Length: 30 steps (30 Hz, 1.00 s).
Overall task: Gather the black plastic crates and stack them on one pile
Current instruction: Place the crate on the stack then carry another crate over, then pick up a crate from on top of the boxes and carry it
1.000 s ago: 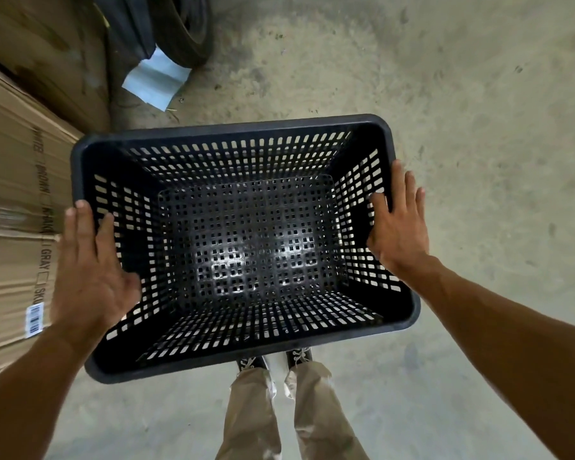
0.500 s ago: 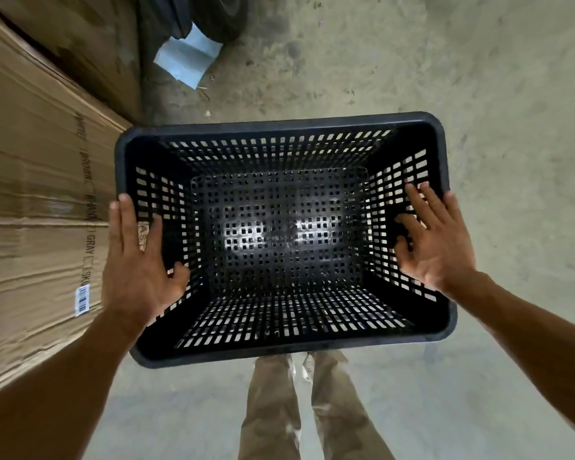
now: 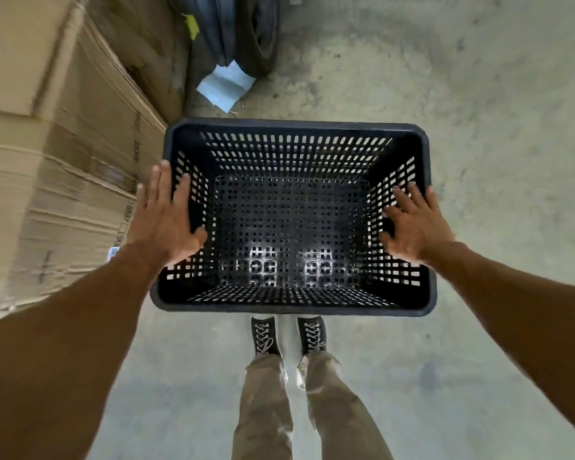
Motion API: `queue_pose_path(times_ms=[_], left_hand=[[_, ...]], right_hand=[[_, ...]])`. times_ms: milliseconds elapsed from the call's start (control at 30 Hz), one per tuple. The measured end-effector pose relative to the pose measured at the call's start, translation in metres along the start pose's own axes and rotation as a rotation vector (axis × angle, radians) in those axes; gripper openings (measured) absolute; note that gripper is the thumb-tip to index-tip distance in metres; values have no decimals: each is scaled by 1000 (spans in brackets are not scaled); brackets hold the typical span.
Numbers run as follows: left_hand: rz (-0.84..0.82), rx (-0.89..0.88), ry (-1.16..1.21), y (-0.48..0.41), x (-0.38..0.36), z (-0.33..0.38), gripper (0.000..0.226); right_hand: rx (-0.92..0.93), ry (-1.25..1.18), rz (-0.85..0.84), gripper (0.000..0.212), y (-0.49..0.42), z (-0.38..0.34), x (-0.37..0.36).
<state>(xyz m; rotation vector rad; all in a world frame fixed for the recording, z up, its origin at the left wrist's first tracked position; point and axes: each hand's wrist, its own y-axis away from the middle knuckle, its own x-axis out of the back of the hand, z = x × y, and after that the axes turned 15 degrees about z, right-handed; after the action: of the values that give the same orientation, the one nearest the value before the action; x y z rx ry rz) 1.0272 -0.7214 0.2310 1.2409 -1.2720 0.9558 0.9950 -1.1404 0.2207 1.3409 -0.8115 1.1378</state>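
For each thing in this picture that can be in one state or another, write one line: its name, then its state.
Black perforated plastic crate: upright, empty, held above the floor.
Left hand: open, flat, pressed on the crate's left side.
Right hand: open, fingers spread, pressed on the crate's right side.
Large brown cardboard boxes: closed.
Pale blue sheet of paper: lying creased on the concrete floor.
Black lace-up shoes: laced, side by side.
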Motion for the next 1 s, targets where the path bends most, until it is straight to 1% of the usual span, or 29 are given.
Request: queue_pose_path(times_ms=[100, 167, 333, 467, 533, 600, 667, 767, 833, 933, 1000], left_hand=[[71, 55, 47, 24, 46, 14, 89], [119, 81, 57, 46, 82, 20, 81], [236, 137, 7, 115, 175, 3, 77], [334, 241, -32, 186, 253, -28, 76], [436, 298, -43, 240, 287, -43, 76], [484, 324, -32, 285, 305, -54, 76], [516, 383, -62, 359, 323, -70, 77], [548, 506, -141, 471, 350, -106, 79], [596, 612, -164, 538, 373, -134, 79], [646, 748, -173, 628, 411, -167, 78], [683, 825, -180, 676, 427, -184, 76]], right_hand=[[-95, -113, 20, 62, 14, -14, 33], [-97, -147, 55, 60, 33, -31, 62], [69, -158, 103, 60, 88, -77, 147], [143, -132, 278, 58, 140, -119, 228], [196, -95, 385, 58, 178, -146, 262], [213, -88, 417, 58, 206, -171, 285], [259, -86, 468, 56, 257, -207, 305], [385, -133, 540, 54, 322, -270, 335], [481, -148, 617, 52, 358, -317, 356], [601, -199, 670, 55, 406, -387, 390], [687, -205, 752, 51, 435, -431, 409]])
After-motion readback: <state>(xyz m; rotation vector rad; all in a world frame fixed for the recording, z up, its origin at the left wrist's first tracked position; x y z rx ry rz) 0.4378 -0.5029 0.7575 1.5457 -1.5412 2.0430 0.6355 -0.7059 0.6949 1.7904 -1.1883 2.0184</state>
